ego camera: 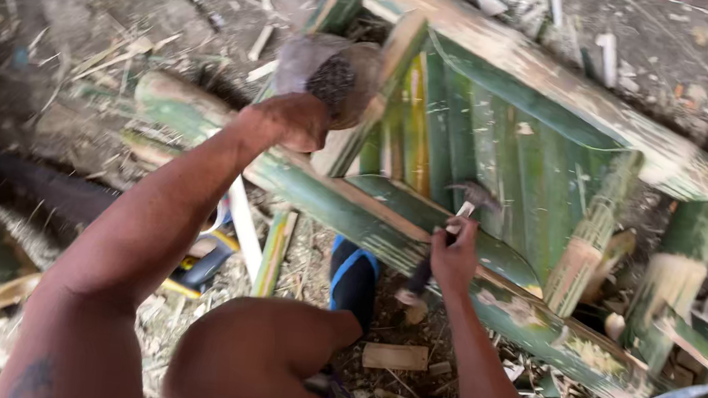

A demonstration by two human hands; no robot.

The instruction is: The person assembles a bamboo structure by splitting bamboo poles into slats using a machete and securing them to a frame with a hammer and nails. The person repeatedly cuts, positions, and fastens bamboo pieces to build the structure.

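The split bamboo frame point(495, 143) is showing deep green streaked with pale yellow and scuffed white. The rubber boot point(353, 277) is showing black with a blue band. The steel hammer head point(475, 195) is gleaming dull grey.

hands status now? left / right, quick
Left hand: closed, gripping the end of a green bamboo slat on the bamboo frame.
Right hand: closed around a hammer, head resting near the slats.
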